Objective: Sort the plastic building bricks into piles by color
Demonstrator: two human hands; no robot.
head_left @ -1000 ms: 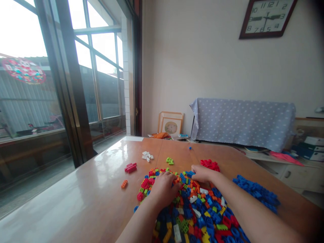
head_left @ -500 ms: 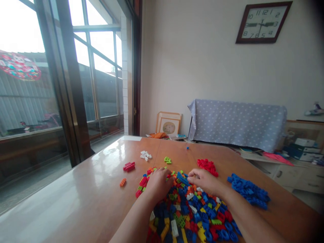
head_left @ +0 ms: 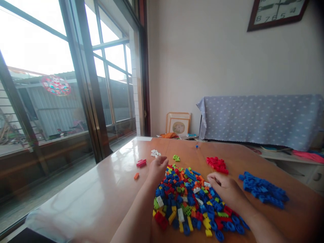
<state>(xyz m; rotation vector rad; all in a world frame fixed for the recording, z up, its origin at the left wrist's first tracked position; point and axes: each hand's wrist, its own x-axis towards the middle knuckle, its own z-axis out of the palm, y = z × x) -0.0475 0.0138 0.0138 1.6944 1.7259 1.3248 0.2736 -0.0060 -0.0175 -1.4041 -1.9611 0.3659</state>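
A large heap of mixed toy building bricks (head_left: 187, 199) lies on the table in front of me. My left hand (head_left: 158, 167) is over the heap's far left edge, just in front of a small pile of white bricks (head_left: 155, 153). Its fingers are curled together, and whatever they hold is hidden. At the heap's right side my right hand (head_left: 225, 187) has its fingers closed in a pinch, close to a white brick (head_left: 207, 184). I cannot make out what is between those fingers.
Around the heap on the wooden table (head_left: 106, 189) lie red bricks (head_left: 217, 165), blue bricks (head_left: 264, 189), lime-green bricks (head_left: 176, 158), dark pink bricks (head_left: 141, 163), a lone orange brick (head_left: 136, 176) and a small blue piece (head_left: 196, 146). A glass door (head_left: 50, 101) stands at left.
My left hand has moved off the heap toward the white pile. The right hand has drawn back to the right, away from the blue curved bricks. The view has turned left.
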